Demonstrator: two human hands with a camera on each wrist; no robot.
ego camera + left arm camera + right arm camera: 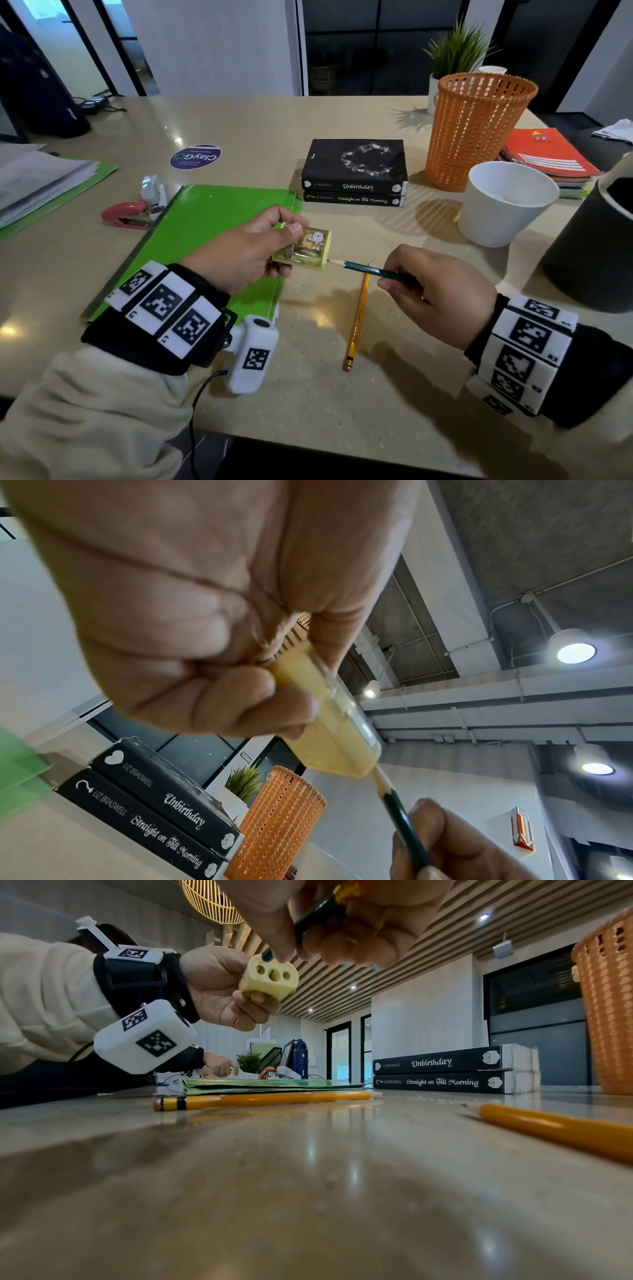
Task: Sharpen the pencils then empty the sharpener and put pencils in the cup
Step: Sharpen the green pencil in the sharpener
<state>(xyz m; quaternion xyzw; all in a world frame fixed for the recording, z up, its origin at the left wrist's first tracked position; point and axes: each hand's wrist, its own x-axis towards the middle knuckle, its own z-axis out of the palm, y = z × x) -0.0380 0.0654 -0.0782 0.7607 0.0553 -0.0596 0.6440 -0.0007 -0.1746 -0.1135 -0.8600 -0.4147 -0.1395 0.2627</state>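
Note:
My left hand (284, 246) grips a small yellow sharpener (303, 248) with a cartoon sticker, held above the table. Its three-holed face (268, 978) points toward my right hand (394, 277), which pinches a dark green pencil (366, 269). The pencil's sharpened tip sits right at that face. In the left wrist view the green pencil (400, 818) meets the corner of the sharpener (335, 731). A yellow pencil (358, 317) lies on the table under the green one. A second yellow pencil (555, 1129) shows beside it in the right wrist view. A white cup (486, 219) stands at the right.
An orange mesh basket (476, 130) stands behind the cup, and a dark round container (589, 246) is at the far right. Two black books (354, 171) lie stacked at centre. A green folder (212, 233) lies under my left hand, with a red stapler (126, 214) to its left.

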